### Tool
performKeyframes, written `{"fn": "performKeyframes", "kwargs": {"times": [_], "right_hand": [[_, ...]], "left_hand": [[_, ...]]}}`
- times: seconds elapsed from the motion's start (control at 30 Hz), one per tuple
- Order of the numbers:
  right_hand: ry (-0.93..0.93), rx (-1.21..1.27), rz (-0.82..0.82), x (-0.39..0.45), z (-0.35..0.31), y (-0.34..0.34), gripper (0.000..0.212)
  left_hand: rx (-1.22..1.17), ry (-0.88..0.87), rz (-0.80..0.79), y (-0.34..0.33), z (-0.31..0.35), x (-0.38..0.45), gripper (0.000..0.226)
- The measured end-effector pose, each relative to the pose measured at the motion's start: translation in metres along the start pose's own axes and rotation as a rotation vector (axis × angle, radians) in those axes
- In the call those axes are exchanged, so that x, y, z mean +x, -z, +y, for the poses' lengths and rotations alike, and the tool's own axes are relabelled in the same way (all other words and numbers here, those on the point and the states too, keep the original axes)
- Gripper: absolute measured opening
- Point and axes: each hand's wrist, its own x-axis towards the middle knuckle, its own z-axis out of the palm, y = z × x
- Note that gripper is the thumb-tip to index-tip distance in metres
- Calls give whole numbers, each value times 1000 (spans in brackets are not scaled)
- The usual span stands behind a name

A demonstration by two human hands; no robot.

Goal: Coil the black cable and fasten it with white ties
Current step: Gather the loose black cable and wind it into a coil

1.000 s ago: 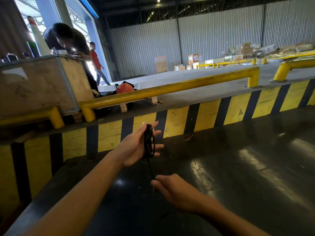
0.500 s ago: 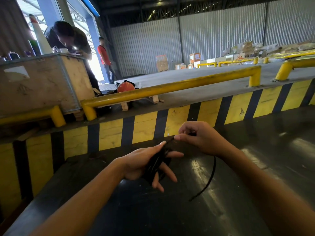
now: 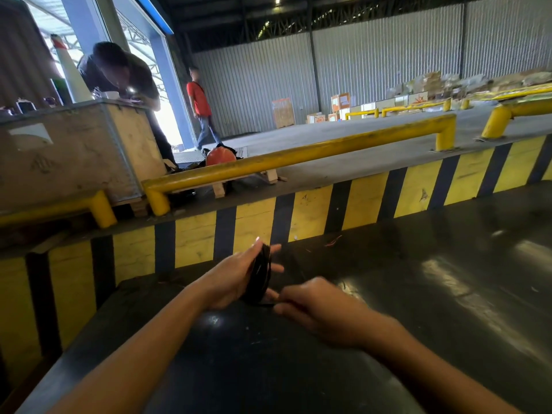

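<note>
**Right hand moved below the coil; left hand retains the wound cable**

Change from half a second ago: the right hand [image 3: 321, 310] was raised beyond the left hand, at fingertip level, with a loose tail of cable hanging from it toward the bench. It now sits lower and nearer the camera, just beside the bottom of the coil. The hanging tail is no longer visible. The left hand has turned so that the coil stands more upright.

Left grip: the left hand [image 3: 231, 280] is wrapped by the black cable [image 3: 260, 274], wound in several turns around the palm and fingers. The fingers are extended and slightly spread, with the thumb pointing up along the coil's near side. The coil is held above the black bench [image 3: 448, 309], clear of its surface.

Right grip: the fingers are curled and pinched narrow at the lower edge of the coil, where a short dark strand runs from the coil to the fingertips. Motion blur prevents confirming exactly what is pinched, though it appears to be the cable end.

No white ties can be made out.
</note>
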Motion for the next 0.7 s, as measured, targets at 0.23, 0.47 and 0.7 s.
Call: {"fn": "performKeyframes", "kwargs": {"times": [0.23, 0.47, 0.7], "right_hand": [[-33, 369, 238, 3, 33, 15, 14], [-246, 1048, 320, -2, 37, -24, 16], [-396, 1207, 489, -5, 35, -48, 12]], "left_hand": [[184, 100, -241, -21, 1, -11, 62], [38, 115, -234, -26, -4, -7, 46], [172, -67, 275, -41, -24, 9, 50]]}}
